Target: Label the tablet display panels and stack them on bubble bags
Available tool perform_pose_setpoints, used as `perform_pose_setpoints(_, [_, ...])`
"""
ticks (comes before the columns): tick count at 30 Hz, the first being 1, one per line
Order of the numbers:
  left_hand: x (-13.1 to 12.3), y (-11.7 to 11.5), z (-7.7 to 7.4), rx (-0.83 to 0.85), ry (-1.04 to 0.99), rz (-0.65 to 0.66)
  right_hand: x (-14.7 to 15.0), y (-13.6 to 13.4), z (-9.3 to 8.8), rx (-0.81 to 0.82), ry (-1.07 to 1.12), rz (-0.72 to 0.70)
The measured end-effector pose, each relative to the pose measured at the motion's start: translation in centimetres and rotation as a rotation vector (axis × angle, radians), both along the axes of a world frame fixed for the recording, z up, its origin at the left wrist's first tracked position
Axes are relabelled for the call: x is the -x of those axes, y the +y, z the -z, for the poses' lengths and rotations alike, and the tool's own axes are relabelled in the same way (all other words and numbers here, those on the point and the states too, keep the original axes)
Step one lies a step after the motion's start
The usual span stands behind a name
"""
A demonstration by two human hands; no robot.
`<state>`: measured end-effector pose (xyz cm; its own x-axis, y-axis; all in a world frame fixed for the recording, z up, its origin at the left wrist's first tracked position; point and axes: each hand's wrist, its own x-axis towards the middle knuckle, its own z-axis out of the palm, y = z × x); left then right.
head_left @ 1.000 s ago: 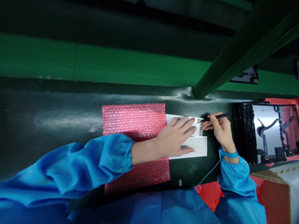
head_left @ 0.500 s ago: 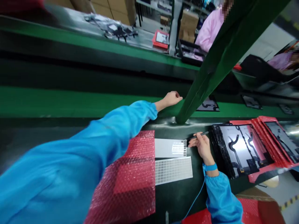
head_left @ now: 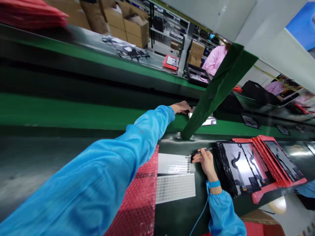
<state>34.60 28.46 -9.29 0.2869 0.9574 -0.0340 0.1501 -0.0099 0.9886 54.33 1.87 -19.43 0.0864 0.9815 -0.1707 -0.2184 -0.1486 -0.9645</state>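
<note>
My left hand (head_left: 182, 107) reaches out to the green strip beyond the bench, fingers closed at the left edge of a flat display panel (head_left: 209, 121). A slanted post hides the middle of that panel. My right hand (head_left: 205, 161) rests by the label sheets, with a slim dark pen-like tool (head_left: 208, 149) held between thumb and fingers. Left of it lies a white label sheet (head_left: 172, 163) with small dark squares along its right end. Just below is a second sheet (head_left: 176, 188) with a printed grid. Both lie beside red bubble wrap (head_left: 141, 193).
A green post (head_left: 209, 95) rises between my hands and the far shelf. To the right stand a stack of display panels (head_left: 242, 167) and red bubble bags (head_left: 280, 164). More panels (head_left: 250, 121) lie along the strip. A person in pink (head_left: 215, 60) is across the line.
My left hand has come down onto the panel's edge from hovering over the strip. The panel has shifted left behind the post. My right hand keeps the tool near the sheets.
</note>
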Motion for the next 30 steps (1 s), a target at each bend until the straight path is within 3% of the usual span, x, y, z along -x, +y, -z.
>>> perform_pose_setpoints(3, [4.9, 0.1, -0.7, 0.036, 0.028, -0.114, -0.7, 0.2, -0.3, -0.021, 0.011, 0.003])
perform_pose_setpoints(7, [16.1, -0.7, -2.9, 0.024, 0.039, -0.253, -1.7, 0.7, -0.7, -0.038, 0.023, -0.001])
perform_pose_setpoints(10, [23.8, -3.1, -5.2, 0.022, 0.022, -0.245, -1.9, 1.3, -1.2, -0.043, 0.026, -0.008])
perform_pose_setpoints(12, [26.6, -5.7, -6.3, 0.008, 0.038, -0.172, -1.5, 1.5, -1.8, -0.057, 0.014, -0.004])
perform_pose_setpoints(14, [27.2, -8.8, -6.6, 0.006, 0.140, -0.038, -0.5, 1.4, -2.4, -0.086, -0.015, -0.004])
perform_pose_setpoints(16, [26.0, -12.1, -5.8, 0.037, 0.272, 0.129, 1.1, 1.0, -3.0, -0.106, -0.051, -0.030])
perform_pose_setpoints(19, [22.8, -16.5, -2.8, 0.060, 0.392, 0.347, 4.0, 0.2, -3.7, -0.098, -0.085, -0.122])
perform_pose_setpoints(21, [20.9, -18.6, -0.3, 0.018, 0.471, 0.399, 5.9, -0.4, -4.1, -0.087, -0.097, -0.190])
perform_pose_setpoints(25, [19.4, -21.8, 3.0, -0.093, 0.548, 0.287, 9.1, -1.6, -4.5, -0.055, -0.137, -0.304])
perform_pose_setpoints(28, [19.4, -25.6, 3.3, -0.355, 0.589, 0.137, 10.9, -2.0, -4.6, -0.016, -0.166, -0.348])
perform_pose_setpoints(30, [19.2, -28.9, 3.0, -0.547, 0.615, 0.114, 11.9, -1.9, -4.6, 0.006, -0.178, -0.380])
